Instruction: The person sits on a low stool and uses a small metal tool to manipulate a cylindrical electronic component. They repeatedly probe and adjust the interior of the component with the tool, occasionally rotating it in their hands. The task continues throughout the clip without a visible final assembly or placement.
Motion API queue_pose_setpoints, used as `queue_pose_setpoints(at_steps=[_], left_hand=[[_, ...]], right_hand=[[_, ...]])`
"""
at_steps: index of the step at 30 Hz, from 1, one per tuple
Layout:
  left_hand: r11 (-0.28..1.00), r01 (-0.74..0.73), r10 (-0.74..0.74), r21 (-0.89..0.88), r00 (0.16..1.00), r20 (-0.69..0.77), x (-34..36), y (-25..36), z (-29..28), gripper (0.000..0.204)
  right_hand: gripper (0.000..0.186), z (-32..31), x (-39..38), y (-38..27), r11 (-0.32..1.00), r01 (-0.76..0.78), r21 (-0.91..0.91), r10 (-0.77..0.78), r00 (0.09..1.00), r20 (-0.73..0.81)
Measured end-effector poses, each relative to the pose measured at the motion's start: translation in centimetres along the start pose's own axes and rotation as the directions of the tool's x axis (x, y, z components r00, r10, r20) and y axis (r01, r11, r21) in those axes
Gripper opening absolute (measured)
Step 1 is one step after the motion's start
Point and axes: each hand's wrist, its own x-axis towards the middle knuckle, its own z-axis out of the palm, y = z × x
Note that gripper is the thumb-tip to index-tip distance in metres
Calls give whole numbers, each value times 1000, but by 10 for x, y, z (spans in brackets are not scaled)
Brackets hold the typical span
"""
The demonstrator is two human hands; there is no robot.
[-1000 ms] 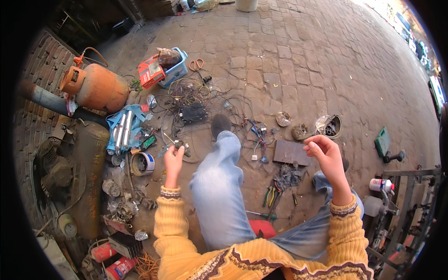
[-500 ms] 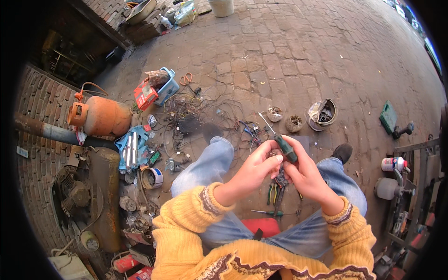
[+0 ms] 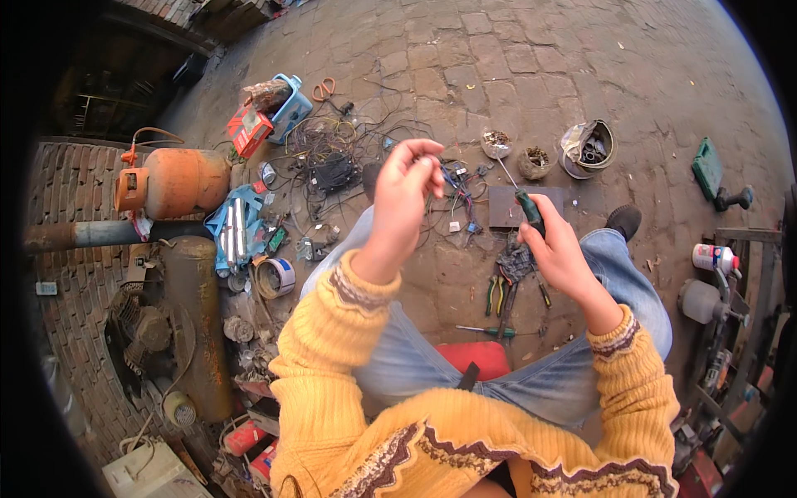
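Observation:
My right hand is wrapped round the dark green handle of a screwdriver, its thin shaft pointing up and away. Over the floor beside the wires, my left hand is raised with its fingers curled together; whatever they hold, if anything, is too small to make out. Below the right hand lie a crumpled dark rag, pliers with green and yellow handles and a second screwdriver. A flat dark metal plate rests on the bricks between the hands, partly behind the right one.
A tangle of wires spreads ahead on the left, near a blue bin. Small containers of screws and a tin of metal parts stand ahead. An orange gas cylinder lies left; a metal rack stands right.
My hands, together before, have moved apart. The left has gone up and to the left; the right keeps the screwdriver and has shifted slightly right. The view has tilted a little.

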Motion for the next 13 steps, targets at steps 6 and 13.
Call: queue_pose_setpoints(at_steps=[6,13], left_hand=[[928,-65,-97,-366,908,-406,49,46,-116,16],[894,-11,-162,-447,924,-346,24,19,-166,17]], right_hand=[[30,55,14,74,819,121,-562,192,864,466],[46,141,-26,159,835,-117,-538,341,878,337]])
